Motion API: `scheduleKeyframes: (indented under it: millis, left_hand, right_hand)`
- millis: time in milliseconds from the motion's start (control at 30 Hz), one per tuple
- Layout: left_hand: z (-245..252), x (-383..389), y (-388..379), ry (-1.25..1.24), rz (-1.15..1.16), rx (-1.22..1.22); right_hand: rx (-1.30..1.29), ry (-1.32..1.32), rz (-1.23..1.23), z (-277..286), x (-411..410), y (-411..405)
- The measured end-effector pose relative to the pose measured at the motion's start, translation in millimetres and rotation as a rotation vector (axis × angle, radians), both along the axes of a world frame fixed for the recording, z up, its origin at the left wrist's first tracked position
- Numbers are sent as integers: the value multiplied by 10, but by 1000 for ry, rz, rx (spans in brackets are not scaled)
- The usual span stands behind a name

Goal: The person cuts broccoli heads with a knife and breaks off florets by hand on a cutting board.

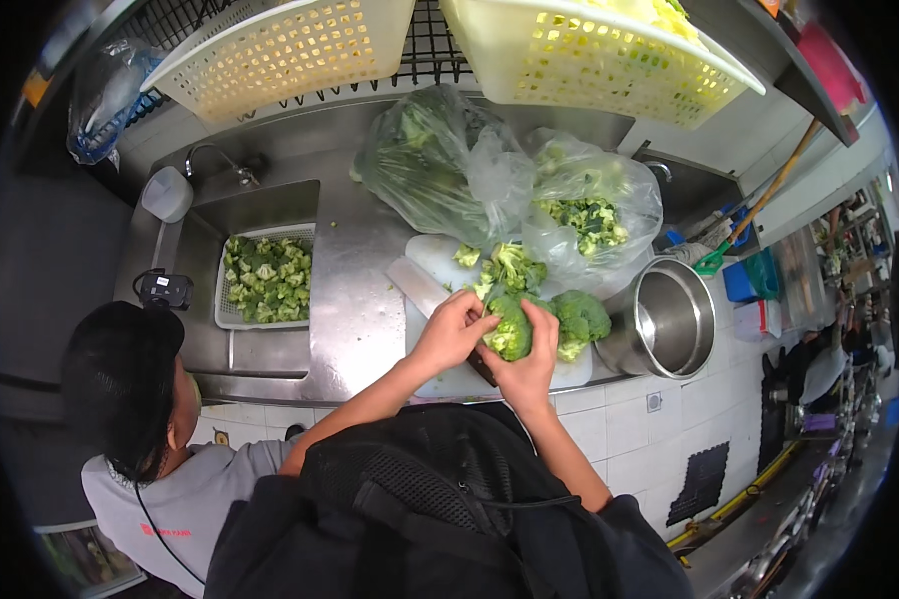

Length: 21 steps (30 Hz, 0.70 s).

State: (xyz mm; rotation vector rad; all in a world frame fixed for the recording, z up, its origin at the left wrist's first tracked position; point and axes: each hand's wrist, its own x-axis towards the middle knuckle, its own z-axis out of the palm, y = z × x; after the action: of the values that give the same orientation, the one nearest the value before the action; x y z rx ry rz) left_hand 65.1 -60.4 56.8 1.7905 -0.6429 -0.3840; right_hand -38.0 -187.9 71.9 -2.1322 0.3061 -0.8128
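Both hands are on a broccoli head above a white cutting board. My left hand pinches at its upper left side. On the right side, my right hand grips it with thumb and fingers. A cleaver lies on the board, its blade to the upper left and its handle partly under my hands. Another broccoli head is just right of my right hand, and cut broccoli pieces lie above the hands. Behind them stand a plastic bag of green vegetables and an open bag of broccoli trimmings.
A deep steel pot stands right of the board. In the left sink, a white basket holds broccoli florets. Perforated baskets sit on a rack above. A person in a black cap stands close at the left.
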Motion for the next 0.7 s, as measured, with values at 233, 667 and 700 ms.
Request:
scheduleKeyframes:
  millis: [233, 667, 700]
  left_hand:
    - [-396, -241, -135, 181, 330, -286]
    - [-33, -259, -427, 368, 309, -287]
    - [30, -290, -446, 191, 330, -240]
  right_hand:
    - [453, 102, -22, -255, -216, -18]
    - [856, -85, -21, -184, -301, -466]
    - [873, -86, -29, -171, -316, -501]
